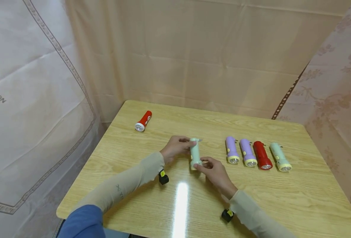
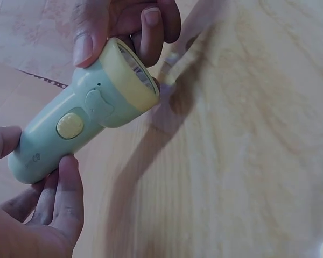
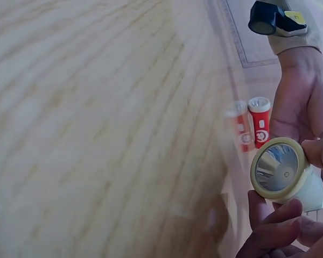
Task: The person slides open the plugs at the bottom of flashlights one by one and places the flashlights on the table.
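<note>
A mint-green flashlight (image 1: 194,152) with a pale yellow head ring is held between both hands over the middle of the table. My left hand (image 1: 177,147) pinches its tail end between thumb and fingers. At the lens end, my right hand (image 1: 215,172) grips the yellow ring (image 2: 130,80) with thumb and fingertips. A round yellow button (image 2: 70,125) and a small green flap (image 2: 99,105) show on its side in the left wrist view. The right wrist view looks into its silvery reflector (image 3: 280,167).
Right of the hands lie two purple flashlights (image 1: 231,149), a dark red flashlight (image 1: 262,154) and another mint-green flashlight (image 1: 280,156) in a row. A red flashlight with a white head (image 1: 144,121) lies at the back left of the wooden table (image 1: 119,155). Curtains hang behind the table.
</note>
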`<state>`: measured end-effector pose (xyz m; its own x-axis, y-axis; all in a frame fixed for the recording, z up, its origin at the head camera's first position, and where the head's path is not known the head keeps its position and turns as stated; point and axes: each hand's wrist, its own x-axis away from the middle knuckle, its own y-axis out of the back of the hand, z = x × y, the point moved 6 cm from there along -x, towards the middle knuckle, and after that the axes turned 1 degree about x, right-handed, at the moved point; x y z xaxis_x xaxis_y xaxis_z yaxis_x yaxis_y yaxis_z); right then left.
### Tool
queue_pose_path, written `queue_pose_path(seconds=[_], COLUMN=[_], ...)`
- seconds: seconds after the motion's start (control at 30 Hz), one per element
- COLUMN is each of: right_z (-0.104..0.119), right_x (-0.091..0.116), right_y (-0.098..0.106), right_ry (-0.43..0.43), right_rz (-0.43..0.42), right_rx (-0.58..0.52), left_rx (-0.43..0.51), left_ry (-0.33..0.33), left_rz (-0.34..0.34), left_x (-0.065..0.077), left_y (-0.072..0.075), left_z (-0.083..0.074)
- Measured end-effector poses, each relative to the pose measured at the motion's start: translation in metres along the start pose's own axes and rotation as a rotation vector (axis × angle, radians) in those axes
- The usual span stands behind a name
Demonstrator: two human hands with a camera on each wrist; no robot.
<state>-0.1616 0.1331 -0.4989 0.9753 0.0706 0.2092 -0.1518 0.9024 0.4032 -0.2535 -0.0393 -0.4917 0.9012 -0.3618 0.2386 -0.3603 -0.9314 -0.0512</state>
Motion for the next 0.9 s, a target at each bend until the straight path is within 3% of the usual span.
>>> queue_pose_path(seconds=[0.43,0.9], right_z=[-0.003,-0.004], right_x=[-0.009,-0.012], right_y=[0.026,0.05], right_ry=[0.006,0.023], right_rz=[-0.11,-0.266], right_rx=[0.023,0.09], left_rx=[0.038,0.06], left_ry=[-0.045,-0.005], left_rz=[0.007,0.0], left_x=[-0.029,-0.063], left_y=[-0.019,-0.043], left_z=[-0.01,-0.018])
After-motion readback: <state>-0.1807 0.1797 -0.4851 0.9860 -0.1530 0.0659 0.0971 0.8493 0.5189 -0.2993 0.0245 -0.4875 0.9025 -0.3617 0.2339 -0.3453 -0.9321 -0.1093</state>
